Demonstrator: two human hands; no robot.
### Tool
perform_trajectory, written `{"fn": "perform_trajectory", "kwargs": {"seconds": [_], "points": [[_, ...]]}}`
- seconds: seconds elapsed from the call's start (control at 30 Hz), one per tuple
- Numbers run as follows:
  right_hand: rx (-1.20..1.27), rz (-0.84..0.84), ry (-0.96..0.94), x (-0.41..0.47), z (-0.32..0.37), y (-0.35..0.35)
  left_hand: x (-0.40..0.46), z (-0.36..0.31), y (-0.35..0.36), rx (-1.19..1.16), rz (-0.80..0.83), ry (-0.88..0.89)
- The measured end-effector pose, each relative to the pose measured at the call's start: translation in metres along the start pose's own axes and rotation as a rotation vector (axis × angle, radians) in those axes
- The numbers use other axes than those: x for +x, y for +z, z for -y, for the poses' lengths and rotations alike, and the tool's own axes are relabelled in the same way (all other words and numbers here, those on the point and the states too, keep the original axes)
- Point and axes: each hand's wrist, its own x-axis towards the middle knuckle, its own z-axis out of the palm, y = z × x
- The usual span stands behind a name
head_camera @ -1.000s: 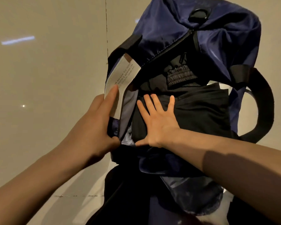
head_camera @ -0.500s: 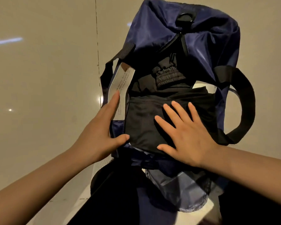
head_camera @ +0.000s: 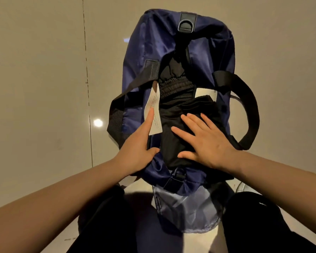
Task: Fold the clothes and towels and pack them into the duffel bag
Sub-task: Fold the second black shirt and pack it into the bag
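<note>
A navy-blue nylon duffel bag point(head_camera: 171, 39) lies on a glossy beige tiled floor point(head_camera: 35, 88), its long top opening spread wide. Inside the opening sits a folded black garment point(head_camera: 173, 114), with a gathered elastic waistband point(head_camera: 173, 85) showing toward the far end of the bag. The right hand point(head_camera: 206, 141) lies flat on the black garment, fingers straight and spread, pressing down and grasping nothing. The left hand point(head_camera: 139, 141) rests against the bag's left edge of the opening; its fingers are straight, the index fingertip touching a white printed care label point(head_camera: 154, 111) that hangs along the rim, while the thumb hooks over the fabric edge (whether it truly pinches the cloth, I cannot tell). Black webbing carry handles point(head_camera: 248, 110) loop out on both sides of the bag. A black strap tab with a metal D-ring point(head_camera: 187, 21) sits at the far end. The person's dark trouser legs point(head_camera: 263, 225) frame the near end.
</note>
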Motion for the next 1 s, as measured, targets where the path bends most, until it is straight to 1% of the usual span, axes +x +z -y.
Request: {"fn": "perform_trajectory", "kwargs": {"seconds": [0.07, 0.1, 0.13, 0.2, 0.27, 0.3, 0.37, 0.4, 0.43, 0.5, 0.57, 0.63, 0.7, 0.77, 0.8, 0.87, 0.93, 1.0], "points": [[0.175, -0.187, 0.142, -0.014, -0.005, -0.014, 0.004, -0.004, 0.004, 0.022, 0.031, -0.001], [0.279, -0.256, 0.257, -0.022, -0.008, -0.023, 0.004, -0.005, 0.004, 0.052, 0.031, 0.001], [0.376, -0.284, 0.389, -0.029, -0.012, -0.029, 0.003, -0.006, 0.003, 0.093, 0.015, 0.005], [0.623, -0.244, 0.634, -0.039, -0.021, -0.034, -0.001, -0.006, -0.002, 0.189, -0.079, 0.004], [0.93, -0.203, 0.802, -0.039, -0.029, -0.034, -0.007, -0.007, -0.005, 0.228, -0.267, 0.011], [1.012, -0.18, 0.863, -0.036, -0.031, -0.033, -0.011, -0.008, -0.006, 0.242, -0.371, 0.051], [1.009, -0.152, 0.91, -0.032, -0.036, -0.034, -0.013, -0.016, -0.006, 0.305, -0.522, 0.175], [0.968, -0.159, 0.904, -0.03, -0.037, -0.035, -0.013, -0.021, -0.004, 0.329, -0.53, 0.244], [0.921, -0.168, 0.886, -0.03, -0.037, -0.035, -0.011, -0.026, -0.003, 0.324, -0.489, 0.301], [0.849, -0.107, 0.851, -0.03, -0.035, -0.036, -0.007, -0.038, 0.005, 0.237, -0.322, 0.338], [0.809, -0.001, 0.84, -0.03, -0.029, -0.035, -0.003, -0.051, 0.017, 0.129, -0.194, 0.301], [0.869, -0.004, 0.822, -0.029, -0.022, -0.038, 0.0, -0.065, 0.028, -0.072, -0.143, 0.173], [1.046, -0.027, 0.718, -0.028, -0.012, -0.048, 0.002, -0.077, 0.031, -0.282, -0.185, 0.067], [1.292, 0.044, 0.529, -0.028, 0.001, -0.058, -0.002, -0.083, 0.025, -0.358, -0.281, 0.036], [1.43, 0.11, 0.445, -0.027, 0.008, -0.063, -0.006, -0.082, 0.019, -0.37, -0.306, 0.03], [1.634, 0.275, 0.343, -0.026, 0.018, -0.071, -0.017, -0.076, 0.007, -0.355, -0.321, 0.015], [1.67, 0.408, 0.251, -0.024, 0.025, -0.074, -0.025, -0.067, -0.002, -0.251, -0.34, 0.011], [1.691, 0.411, 0.235, -0.02, 0.032, -0.072, -0.027, -0.058, -0.007, -0.139, -0.348, 0.027]]}}
